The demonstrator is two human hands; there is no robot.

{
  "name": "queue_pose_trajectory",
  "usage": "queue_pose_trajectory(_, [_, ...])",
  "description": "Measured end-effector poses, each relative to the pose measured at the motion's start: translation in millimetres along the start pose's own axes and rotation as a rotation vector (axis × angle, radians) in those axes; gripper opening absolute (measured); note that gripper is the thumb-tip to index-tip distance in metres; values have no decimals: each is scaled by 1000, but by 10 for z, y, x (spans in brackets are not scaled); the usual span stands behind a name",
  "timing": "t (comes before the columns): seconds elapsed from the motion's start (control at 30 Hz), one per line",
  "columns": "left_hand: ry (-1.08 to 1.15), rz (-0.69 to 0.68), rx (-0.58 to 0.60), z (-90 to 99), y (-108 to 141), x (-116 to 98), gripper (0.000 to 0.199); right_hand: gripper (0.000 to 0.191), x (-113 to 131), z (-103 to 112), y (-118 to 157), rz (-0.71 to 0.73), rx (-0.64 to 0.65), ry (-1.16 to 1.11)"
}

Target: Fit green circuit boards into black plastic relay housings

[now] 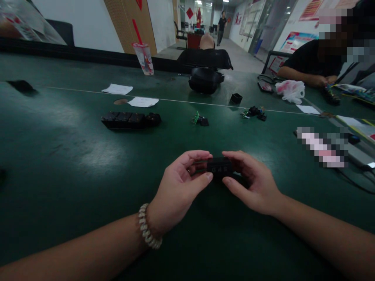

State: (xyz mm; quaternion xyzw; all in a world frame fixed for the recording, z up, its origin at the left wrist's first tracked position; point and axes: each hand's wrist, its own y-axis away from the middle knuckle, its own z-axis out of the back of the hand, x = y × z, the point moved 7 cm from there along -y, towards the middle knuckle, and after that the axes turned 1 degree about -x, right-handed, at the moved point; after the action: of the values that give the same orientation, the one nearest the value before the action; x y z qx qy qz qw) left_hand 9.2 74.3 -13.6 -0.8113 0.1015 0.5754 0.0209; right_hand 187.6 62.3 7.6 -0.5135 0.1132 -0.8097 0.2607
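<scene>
Between my two hands is a small black block-shaped piece [219, 167] with faint grey marks on its near face. My left hand [183, 183], a beaded bracelet at its wrist, closes on the left end, thumb in front and fingers behind. From the other side my right hand [256, 181] curves around the right end, its thumb at the lower front edge. Beyond them a small green circuit board [197, 118] with a black part lies on the table. Farther left sits a long black row of joined boxes [125, 120]. Part of the held piece is hidden by my fingers.
Across the green table [88, 175] are white papers [143, 102], a cup with a red straw [143, 58], a black pouch [204, 80], a small black open box [236, 98], more electronic parts [253, 112] and a plastic bag [290, 91]. A person's forearms [307, 78] rest at right.
</scene>
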Motion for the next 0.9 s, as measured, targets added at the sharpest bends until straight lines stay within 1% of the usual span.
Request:
queue_pose_trajectory(0.17, [9, 18, 16, -12, 19, 14, 38, 55, 34, 0, 2, 43, 6, -1])
queue_pose_trajectory(0.27, [25, 24, 20, -17, 22, 16, 34, 56, 61, 5, 3, 69, 2, 8])
queue_pose_trajectory(0.43, [55, 63, 3, -7, 18, 46, 23, 53, 94, 21, -5, 100, -30, -43])
queue_pose_trajectory(0.53, [66, 73, -5, -2, 12, 63, 22, 52, 127, 28, -10, 146, -46, -47])
queue_pose_trajectory(0.73, [80, 117, 23, -14, 16, 89, 24, 49, 172, 45, -13, 185, -56, 53])
queue_pose_trajectory(0.83, [36, 107, 5, 3, 24, 71, 22, 46, 181, 42, -11, 195, -57, 65])
queue_pose_trajectory(0.9, [7, 83, -1, 7, 26, 52, 22, 48, 173, 33, -7, 192, -51, 60])
